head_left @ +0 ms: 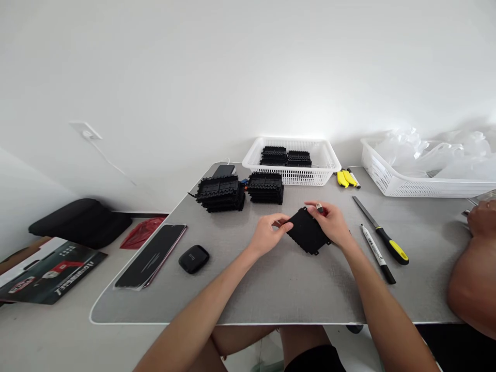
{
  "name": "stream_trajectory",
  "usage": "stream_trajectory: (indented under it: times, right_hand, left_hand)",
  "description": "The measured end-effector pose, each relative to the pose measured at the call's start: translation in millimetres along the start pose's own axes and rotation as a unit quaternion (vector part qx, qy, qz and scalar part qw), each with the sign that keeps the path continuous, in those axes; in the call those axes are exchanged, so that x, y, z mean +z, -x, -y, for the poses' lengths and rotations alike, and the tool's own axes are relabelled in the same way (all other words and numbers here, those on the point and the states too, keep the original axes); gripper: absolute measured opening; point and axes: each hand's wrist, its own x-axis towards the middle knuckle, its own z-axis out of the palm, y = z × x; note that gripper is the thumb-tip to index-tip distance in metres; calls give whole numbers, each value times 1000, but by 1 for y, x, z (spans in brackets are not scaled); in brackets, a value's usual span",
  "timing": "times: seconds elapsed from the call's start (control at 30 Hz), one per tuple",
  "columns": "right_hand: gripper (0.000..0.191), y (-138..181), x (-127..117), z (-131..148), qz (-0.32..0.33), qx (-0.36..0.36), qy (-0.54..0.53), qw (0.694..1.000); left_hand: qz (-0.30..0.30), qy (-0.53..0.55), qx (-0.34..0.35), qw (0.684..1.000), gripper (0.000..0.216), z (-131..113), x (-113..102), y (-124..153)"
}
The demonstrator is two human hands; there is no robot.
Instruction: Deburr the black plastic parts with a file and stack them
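Forearms (217,294), bare and nearest of all, stretch up across the front edge of the grey table (240,289). Over to the far left: a printed box (50,274) with a red tool pictured on it, just in front of a black cushion-like thing (81,222). Up on the wall, a white plug (87,135) sits in its socket, cable trailing down, and below, a red bag (143,232) is on the floor. Onto the table: a large dark phone or tablet (151,258), then a small black case (194,259). Further back come two stacks of black ribbed parts, one wider (220,194), one narrower (265,187), and behind them a white basket (248,160) holding more. Now the middle: the left hand (269,232) pinches the left corner of a black panel (309,233), tilted between both hands, while the right hand (329,221) grips its upper right edge; a small pale-tipped object (319,207) shows at those fingers, too small to identify. Moving right, yellow-and-black items (346,179), a file (393,246), a white marker (374,249). Then a second basket (422,187), heaped with clear plastic bags (461,152), and at the right edge, another person's hand (483,217).
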Motion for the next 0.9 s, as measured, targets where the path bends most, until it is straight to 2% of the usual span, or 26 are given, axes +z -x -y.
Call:
stream_trajectory:
  times: [0.07, 0.13, 0.23, 0.37, 0.47, 0.53, 0.73, 0.9]
  right_hand:
    - [43, -2, -2, -3, -106, 4, 29, 994]
    - [47, -5, -4, -8, -182, 17, 34, 983]
    - [50, -7, -2, -15, -218, 57, 4, 974]
    - [51, -5, 13, -23, -158, 123, -58, 978]
    - [54, -2, 27, -26, -97, 176, -112, 973]
    - [53, -1, 33, -27, -81, 200, -142, 966]
    - [44, -1, 37, -29, -55, 235, -232, 942]
    - [39, -2, 38, -28, -69, 236, -281, 928]
  left_hand:
    - [-27, 11, -19, 999, 22, 5, -1, -2]
    - [-62, 37, -48, 996, 23, 11, -1, -3]
    - [-121, 115, -110, 980, 25, 18, -2, -5]
    - [-163, 251, -201, 933, 34, 23, -3, -6]
    - [-169, 304, -230, 909, 39, 24, -1, -5]
    - [-158, 307, -220, 912, 40, 23, 0, -5]
    - [-112, 248, -153, 950, 35, 19, 2, -5]
    - [-97, 181, -100, 974, 30, 18, 1, -6]
